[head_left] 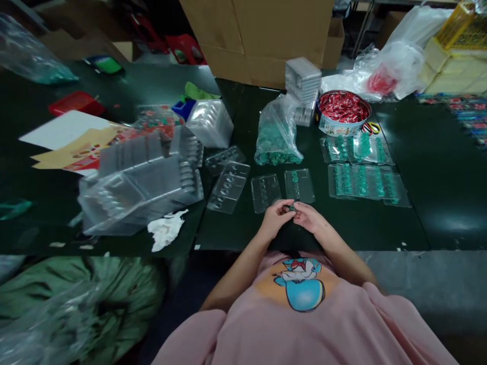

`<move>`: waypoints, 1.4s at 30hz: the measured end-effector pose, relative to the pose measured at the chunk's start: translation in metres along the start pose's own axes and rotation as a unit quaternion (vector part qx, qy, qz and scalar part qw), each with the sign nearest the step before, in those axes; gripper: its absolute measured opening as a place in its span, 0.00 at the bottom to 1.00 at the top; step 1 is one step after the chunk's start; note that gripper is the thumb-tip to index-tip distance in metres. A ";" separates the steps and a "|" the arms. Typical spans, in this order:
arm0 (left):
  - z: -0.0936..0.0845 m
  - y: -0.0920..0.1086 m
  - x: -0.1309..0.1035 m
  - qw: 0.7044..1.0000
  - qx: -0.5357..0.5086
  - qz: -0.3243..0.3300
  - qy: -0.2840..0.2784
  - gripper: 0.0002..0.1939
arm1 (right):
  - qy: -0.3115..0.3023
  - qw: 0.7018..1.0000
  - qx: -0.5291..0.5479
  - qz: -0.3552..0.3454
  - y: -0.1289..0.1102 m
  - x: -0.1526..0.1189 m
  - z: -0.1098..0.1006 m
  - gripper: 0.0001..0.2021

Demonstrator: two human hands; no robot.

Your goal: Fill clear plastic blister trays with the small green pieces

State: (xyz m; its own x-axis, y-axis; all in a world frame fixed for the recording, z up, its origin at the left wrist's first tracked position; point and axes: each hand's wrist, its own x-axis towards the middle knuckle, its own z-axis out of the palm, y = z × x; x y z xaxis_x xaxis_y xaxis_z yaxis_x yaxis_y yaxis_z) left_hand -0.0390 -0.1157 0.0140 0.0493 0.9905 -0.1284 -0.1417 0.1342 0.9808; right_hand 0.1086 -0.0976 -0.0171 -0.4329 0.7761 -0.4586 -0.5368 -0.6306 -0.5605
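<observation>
My left hand (277, 218) and my right hand (308, 217) meet near the table's front edge, pinching a small dark green piece (291, 207) between their fingertips. Just beyond them lies a clear blister tray (306, 185) with a green piece at its far end. Left of it is another clear tray (265, 193), with no green pieces visible. A plastic bag of green pieces (277, 137) stands behind these trays. To the right, clear trays filled with rows of green pieces (361, 181) overlap in two groups.
Stacked clear trays (140, 187) and a crumpled white tissue (166, 230) are at the left. Behind on the right stand a round tin of red packets (343, 107), yellow-handled scissors (372, 128) and plastic bags. A large cardboard box (262, 40) borders the back.
</observation>
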 end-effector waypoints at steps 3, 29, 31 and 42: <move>0.002 0.006 -0.002 0.991 0.104 0.082 0.015 0.14 | 0.021 0.999 -0.020 -0.023 -0.003 -0.001 0.002 0.17; 0.009 0.018 0.065 0.921 0.330 0.198 -0.065 0.15 | 0.051 0.976 -0.086 -0.194 -0.049 -0.007 -0.002 0.18; 0.002 0.019 0.069 0.918 0.339 0.201 -0.051 0.14 | 0.009 0.991 -0.055 -0.121 -0.051 -0.013 -0.002 0.20; 0.004 0.010 0.112 0.895 0.389 0.204 -0.076 0.10 | 0.055 0.991 0.012 -0.125 -0.053 -0.013 -0.016 0.16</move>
State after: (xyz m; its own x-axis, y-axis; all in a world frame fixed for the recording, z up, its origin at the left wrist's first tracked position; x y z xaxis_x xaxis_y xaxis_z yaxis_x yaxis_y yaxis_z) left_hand -0.0315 -0.0037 0.0104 0.2921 0.9288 0.2280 0.5494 -0.3581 0.7549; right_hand 0.1541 -0.0747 0.0075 -0.2033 0.9017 -0.3816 -0.6343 -0.4182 -0.6502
